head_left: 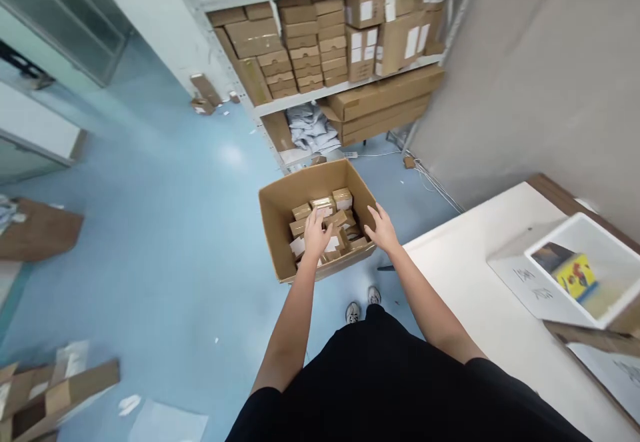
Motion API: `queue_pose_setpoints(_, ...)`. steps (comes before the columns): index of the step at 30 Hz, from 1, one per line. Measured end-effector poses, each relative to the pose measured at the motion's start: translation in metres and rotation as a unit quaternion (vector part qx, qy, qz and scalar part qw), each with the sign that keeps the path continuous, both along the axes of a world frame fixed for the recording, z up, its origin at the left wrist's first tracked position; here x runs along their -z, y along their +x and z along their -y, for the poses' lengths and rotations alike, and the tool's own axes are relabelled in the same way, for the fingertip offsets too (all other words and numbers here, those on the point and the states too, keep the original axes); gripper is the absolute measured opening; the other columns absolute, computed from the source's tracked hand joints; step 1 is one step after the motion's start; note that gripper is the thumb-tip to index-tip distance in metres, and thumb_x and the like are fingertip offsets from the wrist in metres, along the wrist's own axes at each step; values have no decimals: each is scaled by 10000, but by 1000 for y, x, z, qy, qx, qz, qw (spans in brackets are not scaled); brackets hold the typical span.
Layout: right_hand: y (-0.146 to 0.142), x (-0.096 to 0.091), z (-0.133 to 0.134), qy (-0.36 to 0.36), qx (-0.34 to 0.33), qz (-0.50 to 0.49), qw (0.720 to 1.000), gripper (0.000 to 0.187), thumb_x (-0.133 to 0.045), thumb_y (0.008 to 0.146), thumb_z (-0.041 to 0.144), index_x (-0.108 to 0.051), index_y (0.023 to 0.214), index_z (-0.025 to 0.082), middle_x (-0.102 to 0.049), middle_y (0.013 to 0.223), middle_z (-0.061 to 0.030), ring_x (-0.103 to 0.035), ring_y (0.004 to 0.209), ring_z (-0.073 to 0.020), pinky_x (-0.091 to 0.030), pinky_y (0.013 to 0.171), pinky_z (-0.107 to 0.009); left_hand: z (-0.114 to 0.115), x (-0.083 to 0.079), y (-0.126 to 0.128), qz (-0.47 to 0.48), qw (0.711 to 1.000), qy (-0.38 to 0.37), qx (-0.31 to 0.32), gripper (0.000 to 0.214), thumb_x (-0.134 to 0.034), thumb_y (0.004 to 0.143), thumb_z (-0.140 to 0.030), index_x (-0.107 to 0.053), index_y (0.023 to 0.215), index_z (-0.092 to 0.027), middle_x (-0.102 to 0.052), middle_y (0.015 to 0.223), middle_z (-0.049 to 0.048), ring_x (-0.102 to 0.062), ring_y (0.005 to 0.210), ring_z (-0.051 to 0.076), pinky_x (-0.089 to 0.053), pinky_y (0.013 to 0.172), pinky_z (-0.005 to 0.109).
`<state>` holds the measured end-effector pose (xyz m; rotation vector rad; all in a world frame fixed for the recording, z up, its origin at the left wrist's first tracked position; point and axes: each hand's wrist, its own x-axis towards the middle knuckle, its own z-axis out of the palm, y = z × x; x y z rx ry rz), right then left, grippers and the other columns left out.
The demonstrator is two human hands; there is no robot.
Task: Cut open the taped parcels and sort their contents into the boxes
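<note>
Below me stands a large open cardboard box (280,229), with several small taped cartons (343,201) inside it, some bearing white labels. My left hand (316,234) reaches over the near side of the box, above the cartons, its fingers apart and nothing held. At the box's right edge is my right hand (382,227), fingers spread and curved beside the rim. Whether the right fingertips touch the cardboard I cannot tell. Part of the cartons lies hidden behind my left hand and the near wall.
Ahead is a metal shelf (320,99) stacked with brown boxes. A white table (470,255) at my right carries a white bin (530,295). More cartons (65,395) lie on the blue floor (165,249) at lower left. Cables (435,185) run along the wall.
</note>
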<state>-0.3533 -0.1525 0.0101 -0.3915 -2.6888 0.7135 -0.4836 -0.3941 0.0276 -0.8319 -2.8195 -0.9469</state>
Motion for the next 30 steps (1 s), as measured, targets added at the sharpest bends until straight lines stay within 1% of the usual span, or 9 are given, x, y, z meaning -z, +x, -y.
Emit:
queue_pose_setpoints(3,-50,14,5,-9,-44,20,999,738,-608,959,322,-406,1663,231,-331,1729,-147,-393,1542,-338,-377,1257,-537,24,13,-25,22,998,-8,-57,594,-612,997,-371,-522,1572,-251,-422,1700,106,-416,1547,316,-398,1274,500)
queue_pose_setpoints(6,-94,33,-2,-29,-62,32,997,744,-611,954,318,-405,1664,232,-330,1732,-139,-396,1540,-342,-380,1256,-539,26,29,-47,43,995,-22,-84,592,-610,1004,-382,-515,1576,-263,-415,1704,96,-418,1546,312,-415,1263,502)
queue_pose_setpoints(11,-163,76,-34,-79,-57,60,994,708,-590,948,320,-448,1634,214,-375,1705,-147,-426,1525,-350,-430,1219,-537,-11,65,-91,71,992,-61,-88,576,-636,991,-357,-544,1548,-244,-425,1691,123,-438,1531,332,-414,1261,503)
queue_pose_setpoints(15,-213,122,-62,-99,-41,89,990,700,-577,930,313,-467,1613,205,-391,1694,-151,-446,1510,-341,-444,1208,-532,-56,110,-133,109,988,-97,-54,574,-651,977,-336,-559,1533,-226,-418,1696,143,-455,1518,355,-424,1243,515)
queue_pose_setpoints(18,-242,167,-75,-105,-19,108,988,692,-566,925,309,-474,1602,198,-421,1669,-164,-475,1481,-344,-457,1192,-538,-89,160,-168,148,982,-117,-22,589,-669,957,-320,-562,1529,-225,-423,1694,149,-477,1499,362,-429,1232,521)
queue_pose_setpoints(21,-259,228,-76,-97,19,155,983,687,-566,919,283,-481,1588,155,-459,1633,-201,-513,1436,-360,-482,1164,-524,-120,224,-203,181,974,-134,15,608,-709,912,-284,-586,1504,-219,-430,1692,153,-493,1484,363,-434,1225,511)
queue_pose_setpoints(26,-266,344,-64,-94,68,182,976,777,-607,862,209,-445,1621,184,-482,1615,-193,-528,1415,-364,-467,1176,-503,-176,338,-261,264,940,-203,75,730,-733,842,-211,-552,1549,-202,-321,1751,165,-439,1513,410,-463,1183,544)
queue_pose_setpoints(28,-269,382,-61,-109,88,188,972,797,-619,856,211,-437,1632,202,-458,1636,-183,-506,1441,-374,-454,1188,-512,-198,376,-284,294,926,-224,83,775,-721,851,-214,-503,1595,-209,-261,1775,157,-386,1548,415,-428,1207,557)
queue_pose_setpoints(30,-274,411,-62,-130,101,201,966,797,-624,862,222,-437,1638,212,-421,1667,-173,-482,1469,-383,-440,1202,-524,-215,407,-305,304,919,-237,89,805,-697,879,-233,-439,1642,-212,-221,1789,147,-315,1588,405,-355,1253,559)
